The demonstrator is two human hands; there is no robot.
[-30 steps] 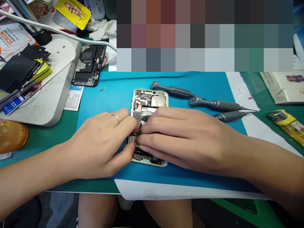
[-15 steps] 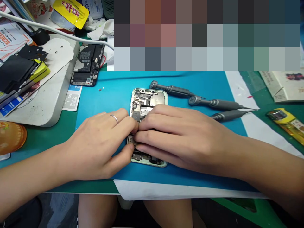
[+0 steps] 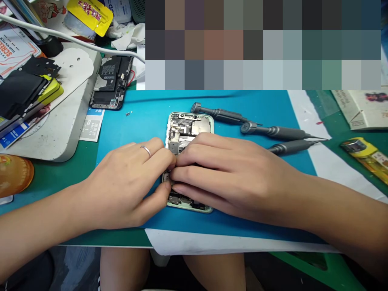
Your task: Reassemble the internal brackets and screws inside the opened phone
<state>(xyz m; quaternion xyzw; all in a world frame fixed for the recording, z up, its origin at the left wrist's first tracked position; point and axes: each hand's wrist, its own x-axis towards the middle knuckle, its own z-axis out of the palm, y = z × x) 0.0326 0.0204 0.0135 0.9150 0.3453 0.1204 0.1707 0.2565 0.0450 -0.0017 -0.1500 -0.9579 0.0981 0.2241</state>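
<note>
Bent inward with the left hand [image 3: 129,180], silver ring [image 3: 146,151] on one finger, thumb and forefinger at the left edge of the opened smartphone [image 3: 200,126]. Bunched and slanting down with the right hand [image 3: 228,176], across the middle of the smartphone, tips close to the left forefinger. Cannot tell, for the fingers of either hand, whether pinching a small part or only pressing; contact points hidden by knuckles.

Lying flat beneath both hands, on the blue mat [image 3: 136,135], innards upward: the smartphone. Probably light and stiff as a whole, but delicate inside, with exposed circuitry easily scratched or bent. Perhaps apt to skid or turn on the smooth mat under sideways pressure. Best held by the outer rim [image 3: 190,208], from both long sides, sparing the bare components.

Just beyond the smartphone and to its right, three precision screwdrivers [image 3: 221,114] [image 3: 277,131] [image 3: 292,147]. Left of its top end, a few tiny screws [image 3: 127,114]; farther out that way, a black phone panel [image 3: 104,99] bearing a battery [image 3: 108,74]. Well left of the smartphone, an orange container [image 3: 16,174] on the green surface [image 3: 121,237].
</note>
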